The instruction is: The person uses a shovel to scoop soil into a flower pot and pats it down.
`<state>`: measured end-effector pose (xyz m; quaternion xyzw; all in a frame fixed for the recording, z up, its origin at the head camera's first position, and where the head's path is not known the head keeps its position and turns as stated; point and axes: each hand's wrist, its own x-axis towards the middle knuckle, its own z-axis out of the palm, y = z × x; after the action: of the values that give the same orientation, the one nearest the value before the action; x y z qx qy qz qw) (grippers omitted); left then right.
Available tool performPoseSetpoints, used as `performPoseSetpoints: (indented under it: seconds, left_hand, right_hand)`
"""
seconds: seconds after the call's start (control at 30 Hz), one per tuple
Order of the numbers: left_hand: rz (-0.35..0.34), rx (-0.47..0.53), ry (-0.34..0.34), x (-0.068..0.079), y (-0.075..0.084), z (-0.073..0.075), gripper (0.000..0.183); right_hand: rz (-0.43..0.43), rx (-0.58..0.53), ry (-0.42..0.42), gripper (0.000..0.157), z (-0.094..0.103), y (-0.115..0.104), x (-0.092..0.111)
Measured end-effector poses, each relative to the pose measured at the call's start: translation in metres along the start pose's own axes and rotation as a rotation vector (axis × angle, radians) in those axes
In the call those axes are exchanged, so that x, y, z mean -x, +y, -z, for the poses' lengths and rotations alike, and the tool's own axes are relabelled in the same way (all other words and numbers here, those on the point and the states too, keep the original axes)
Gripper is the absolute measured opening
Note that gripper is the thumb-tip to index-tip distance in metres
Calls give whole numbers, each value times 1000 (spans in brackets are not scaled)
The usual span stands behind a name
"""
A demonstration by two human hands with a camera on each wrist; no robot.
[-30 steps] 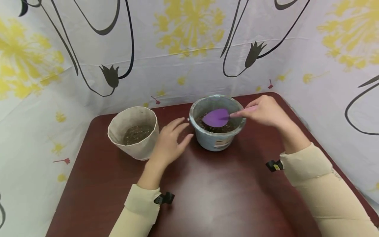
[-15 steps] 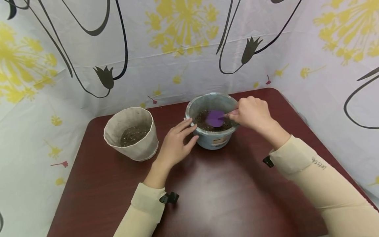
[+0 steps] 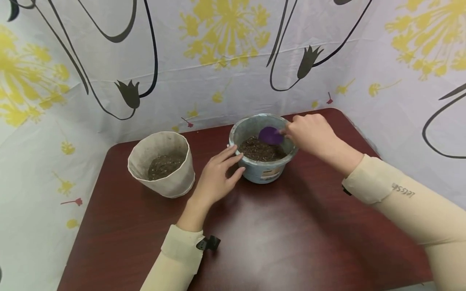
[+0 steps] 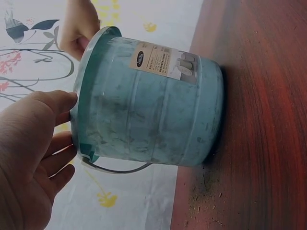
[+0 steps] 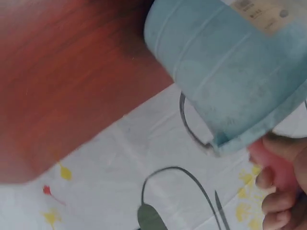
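My right hand [image 3: 308, 131] grips the pink handle [image 5: 274, 162] of a small trowel with a purple blade [image 3: 271, 136]. The blade is inside a blue-green bucket [image 4: 144, 103], over the dark soil [image 3: 260, 150] toward its back right side. At the bucket's left rim, my left hand [image 3: 215, 173] rests its fingertips, thumb held apart from the fingers. Seen from the left wrist, that hand's thumb and fingertips are right at the rim. The bucket stands upright on the table and bears a paper label [image 4: 163, 62].
To the left stands an off-white pot [image 3: 171, 178] partly filled with soil. Soil crumbs [image 4: 204, 201] lie on the dark red table [image 3: 251, 242] beside the bucket. A thin bucket handle [image 4: 117, 170] hangs down. Behind is a patterned cloth wall [image 3: 233, 93].
The left hand has reached the bucket's rim. The right hand moved left and the trowel dipped toward the soil, then shifted back right, with its blade turned and more soil showing.
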<state>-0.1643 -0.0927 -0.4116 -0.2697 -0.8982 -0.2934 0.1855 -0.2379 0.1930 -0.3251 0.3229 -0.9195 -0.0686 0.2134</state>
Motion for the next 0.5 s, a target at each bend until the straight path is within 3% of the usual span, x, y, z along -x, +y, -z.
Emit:
performPoseSetpoints:
  seconds: [0.17,0.3,0.4,0.5]
  left_hand:
    - [-6,7,-11,0,-1,0,43]
    - [-4,11,4,0,0,0,42]
    - [11,1,32,-1,1,-2,42]
    - [25,-14,67,-1,3,-6,43]
  right_hand:
    - [87,22,24,14,8,6,-1]
    - [160,50,37,25,12,6,-2]
    - [207,35,-48,41,12,3,-5]
    - [187,-29,-181,36,12,1,-8]
